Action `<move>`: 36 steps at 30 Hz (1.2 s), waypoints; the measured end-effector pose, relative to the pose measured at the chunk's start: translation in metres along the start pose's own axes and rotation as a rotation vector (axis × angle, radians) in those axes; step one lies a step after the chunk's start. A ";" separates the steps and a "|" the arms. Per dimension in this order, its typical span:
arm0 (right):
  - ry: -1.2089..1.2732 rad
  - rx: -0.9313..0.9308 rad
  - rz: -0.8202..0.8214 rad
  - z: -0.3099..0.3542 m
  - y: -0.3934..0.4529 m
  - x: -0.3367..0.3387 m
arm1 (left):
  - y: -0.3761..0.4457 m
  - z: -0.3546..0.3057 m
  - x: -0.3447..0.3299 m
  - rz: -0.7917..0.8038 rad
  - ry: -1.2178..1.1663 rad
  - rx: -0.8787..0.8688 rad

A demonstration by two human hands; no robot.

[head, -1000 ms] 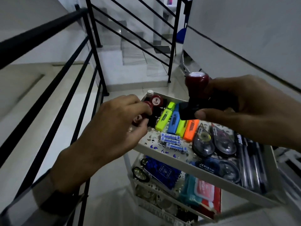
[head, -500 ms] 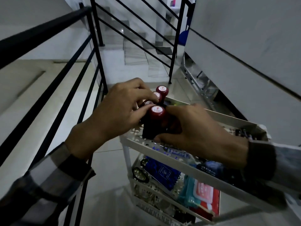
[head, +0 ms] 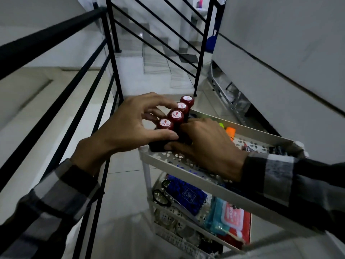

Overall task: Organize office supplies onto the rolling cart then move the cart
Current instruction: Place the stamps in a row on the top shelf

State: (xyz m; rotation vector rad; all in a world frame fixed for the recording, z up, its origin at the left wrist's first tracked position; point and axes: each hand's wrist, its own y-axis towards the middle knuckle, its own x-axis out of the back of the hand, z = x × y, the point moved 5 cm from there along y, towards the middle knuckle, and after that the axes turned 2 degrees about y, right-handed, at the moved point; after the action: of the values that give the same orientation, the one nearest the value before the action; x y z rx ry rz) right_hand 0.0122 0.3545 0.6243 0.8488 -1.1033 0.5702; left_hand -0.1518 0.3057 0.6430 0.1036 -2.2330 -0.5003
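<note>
Four red-knobbed stamps [head: 172, 118] standing upright in row at near-left corner of cart top tray [head: 160, 161]. Left hand [head: 130, 124] cupped round row, fingers spread, thumb pressed at black bases. Right hand [head: 203, 144] on row's other side, fingers curled against bases. Orange highlighter [head: 230, 131] behind. Scissors [head: 161, 198] on lower shelf.

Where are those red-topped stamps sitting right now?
The red-topped stamps stand in a row at the left end of the cart's top tray, between the left hand and right hand.
</note>
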 end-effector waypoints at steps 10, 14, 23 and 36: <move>0.272 -0.121 -0.031 -0.056 0.014 0.053 | -0.007 0.004 0.010 -0.035 0.247 -0.037; 0.310 -0.114 0.055 -0.064 0.038 0.054 | -0.006 0.000 0.005 0.011 0.273 -0.055; 0.227 -0.005 0.165 -0.066 0.071 0.028 | -0.008 -0.001 -0.003 0.008 0.260 -0.022; 0.510 0.001 0.410 -0.069 0.083 0.024 | -0.016 -0.006 -0.009 0.015 0.235 0.028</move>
State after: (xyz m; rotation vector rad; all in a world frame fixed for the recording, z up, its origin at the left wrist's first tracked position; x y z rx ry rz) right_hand -0.0057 0.4580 0.6579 0.4339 -0.8023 1.0625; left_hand -0.1430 0.2913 0.6336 0.1523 -2.0092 -0.4263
